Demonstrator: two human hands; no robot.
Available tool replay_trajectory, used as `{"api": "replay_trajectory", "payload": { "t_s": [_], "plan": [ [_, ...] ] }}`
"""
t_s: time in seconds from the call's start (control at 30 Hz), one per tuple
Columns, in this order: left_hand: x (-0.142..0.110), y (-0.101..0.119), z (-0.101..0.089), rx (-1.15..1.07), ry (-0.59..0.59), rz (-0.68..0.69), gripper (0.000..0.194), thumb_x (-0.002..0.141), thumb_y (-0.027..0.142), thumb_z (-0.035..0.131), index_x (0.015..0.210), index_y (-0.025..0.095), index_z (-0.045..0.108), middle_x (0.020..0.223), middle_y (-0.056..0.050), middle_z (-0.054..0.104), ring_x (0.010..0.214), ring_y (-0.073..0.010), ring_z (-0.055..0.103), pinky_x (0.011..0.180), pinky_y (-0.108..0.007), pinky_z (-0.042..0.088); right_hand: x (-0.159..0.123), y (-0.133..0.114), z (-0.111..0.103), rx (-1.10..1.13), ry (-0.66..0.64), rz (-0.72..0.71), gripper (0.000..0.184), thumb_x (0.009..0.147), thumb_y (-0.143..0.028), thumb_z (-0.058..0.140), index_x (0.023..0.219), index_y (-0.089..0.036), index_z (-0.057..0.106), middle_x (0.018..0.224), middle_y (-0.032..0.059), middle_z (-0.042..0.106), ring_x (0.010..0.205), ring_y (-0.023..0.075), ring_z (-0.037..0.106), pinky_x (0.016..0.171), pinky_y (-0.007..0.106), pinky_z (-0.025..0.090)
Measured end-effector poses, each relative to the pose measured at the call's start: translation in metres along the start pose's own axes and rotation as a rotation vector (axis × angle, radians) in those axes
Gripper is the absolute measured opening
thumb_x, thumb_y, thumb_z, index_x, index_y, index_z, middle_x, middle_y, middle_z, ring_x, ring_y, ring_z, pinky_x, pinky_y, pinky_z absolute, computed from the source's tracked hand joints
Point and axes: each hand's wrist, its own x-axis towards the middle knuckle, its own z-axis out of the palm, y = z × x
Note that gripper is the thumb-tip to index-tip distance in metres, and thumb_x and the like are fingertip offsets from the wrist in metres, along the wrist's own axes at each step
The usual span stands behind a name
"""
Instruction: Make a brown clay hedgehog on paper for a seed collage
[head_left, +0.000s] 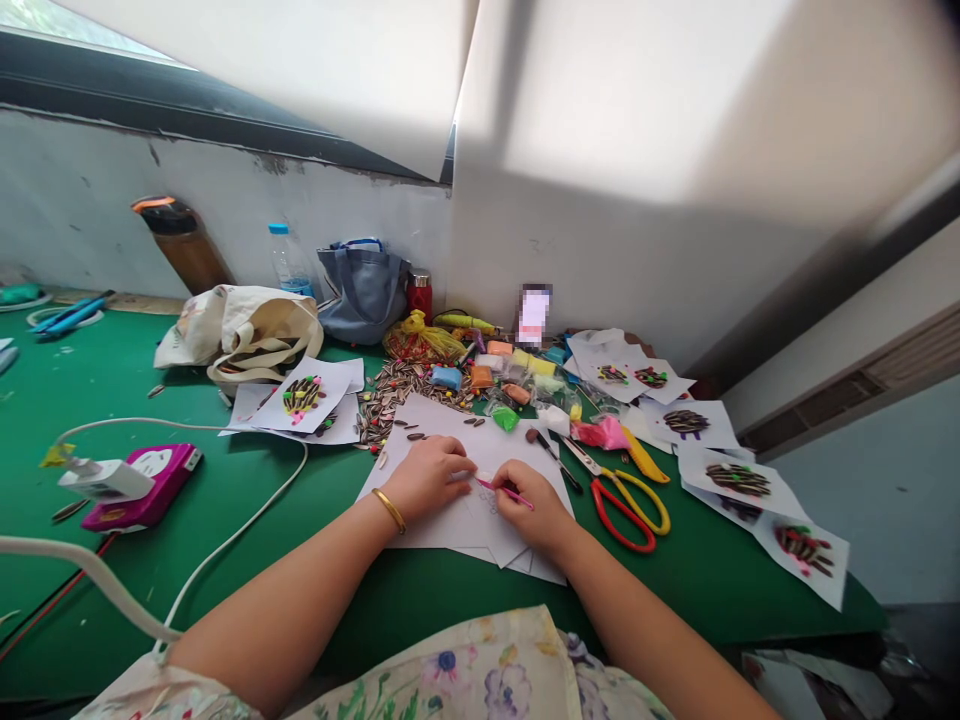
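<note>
My right hand (527, 506) is closed around a thin pink stick-like tool (519, 497), its tip pointing left over the white paper (431, 415). Small faint grey marks show on the sheet just beneath that tip. Resting on the same paper, my left hand (431, 480) has its fingers stretched toward the tool's tip, thumb and index slightly apart. I see nothing held in it. A few sunflower seeds (474, 422) lie on the paper's upper part. Right of the sheets are a dark-tipped brush (555, 460) and scissors (626, 500) with red and yellow handles.
Loose sunflower seeds (386, 390) and colourful clay packets (480, 378) lie beyond the paper. Cards with seed pictures (739, 480) line the right edge. A magenta power strip (142, 490) with a white cable is at left. Bags (364, 290) and a phone (534, 315) stand behind.
</note>
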Motion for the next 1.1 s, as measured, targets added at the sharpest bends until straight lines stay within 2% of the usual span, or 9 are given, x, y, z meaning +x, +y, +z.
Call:
{"api": "replay_trajectory", "payload": {
  "t_s": [0.43,0.87,1.1],
  "plan": [
    [0.000,0.000,0.001,0.002,0.003,-0.003,0.025,0.080,0.034,0.072,0.104,0.030,0.074,0.106,-0.004,0.066,0.098,-0.0227,0.058,0.087,-0.035,0.041,0.000,0.000,0.003,-0.064,0.002,-0.032,0.015,0.076,-0.008,0.050,0.083,-0.020,0.058,0.082,0.0005,0.060,0.078,0.0159,0.055,0.071,0.027,0.042],
    [0.000,0.001,0.000,0.000,0.000,-0.009,0.025,0.080,0.033,0.072,0.104,0.030,0.074,0.106,-0.004,0.066,0.098,-0.0226,0.059,0.087,-0.035,0.041,-0.001,-0.004,0.010,-0.368,0.050,-0.165,0.013,0.074,-0.008,0.048,0.077,-0.021,0.050,0.075,0.0026,0.057,0.072,0.0186,0.050,0.066,0.028,0.036],
    [0.000,0.000,0.000,-0.011,-0.001,-0.008,0.026,0.079,0.033,0.073,0.105,0.030,0.074,0.106,-0.005,0.066,0.099,-0.0225,0.058,0.089,-0.035,0.042,-0.001,-0.001,0.011,-0.367,0.041,-0.167,0.014,0.072,-0.008,0.048,0.076,-0.021,0.050,0.075,0.0026,0.057,0.072,0.0188,0.051,0.066,0.028,0.036]
  ]
}}
